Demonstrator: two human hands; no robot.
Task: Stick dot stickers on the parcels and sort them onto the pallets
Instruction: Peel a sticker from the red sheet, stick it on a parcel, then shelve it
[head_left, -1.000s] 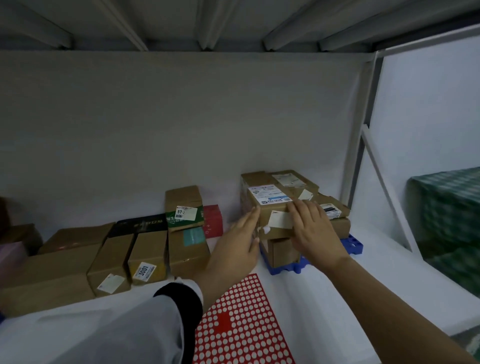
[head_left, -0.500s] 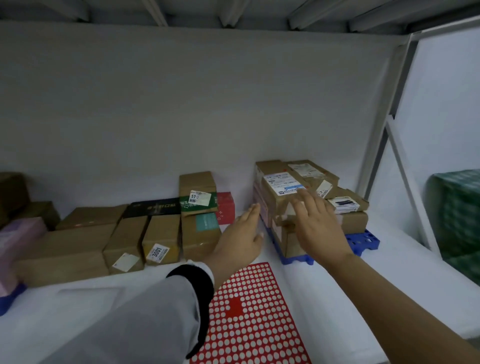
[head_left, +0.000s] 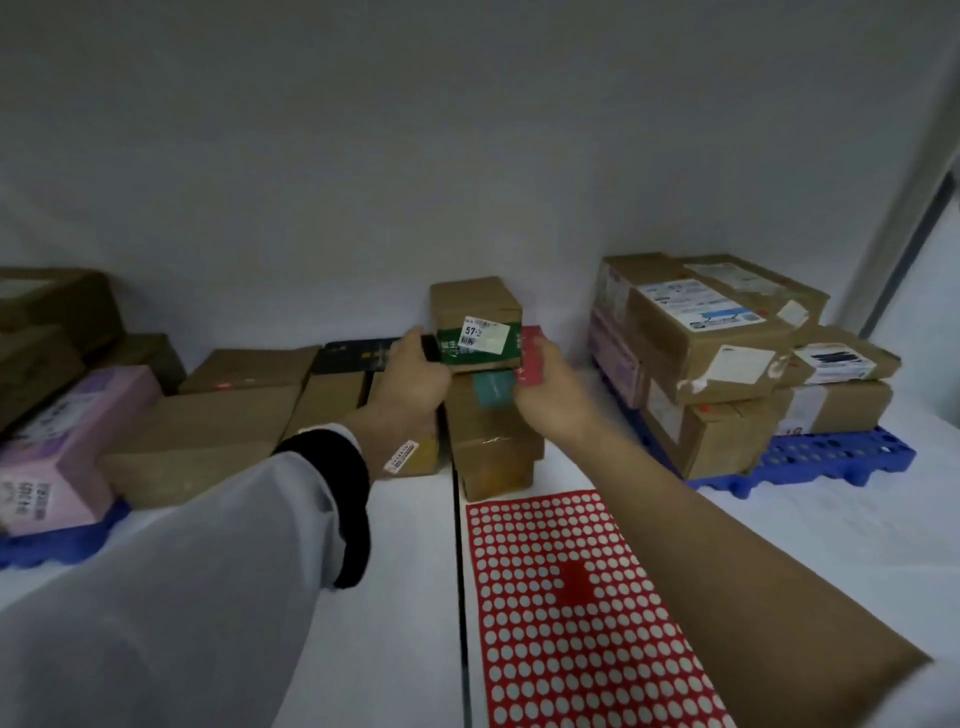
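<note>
Along the lower centre of the frame, nearest the viewer, lies the red sticker sheet covered in white dots (head_left: 571, 597), flat on the white table (head_left: 405, 597), partly under the bare right forearm. Just beyond its top edge stands a tall brown cardboard box with a teal patch (head_left: 493, 441). On top of that box sits the task's thing, a small brown cardboard parcel with a green band and a white label (head_left: 478, 338).

Its long axis appears to run across the frame, left to right, so one end faces each hand. The left hand (head_left: 410, 379), in a white sleeve with a black cuff, curls its fingers round the left end. The right hand (head_left: 545, 384) curls at the right end, against a small red box (head_left: 531, 358). Whether it clasps the parcel or the red box cannot be told.

Both hands are equally near, so a two-handed lift toward the viewer and the sheet looks the likely next move.

Farther off, at the right of the frame, a blue plastic pallet (head_left: 831, 457) carries stacked brown parcels. Another blue pallet (head_left: 52, 540), at the lower left, bears a lilac box (head_left: 62, 457).
</note>
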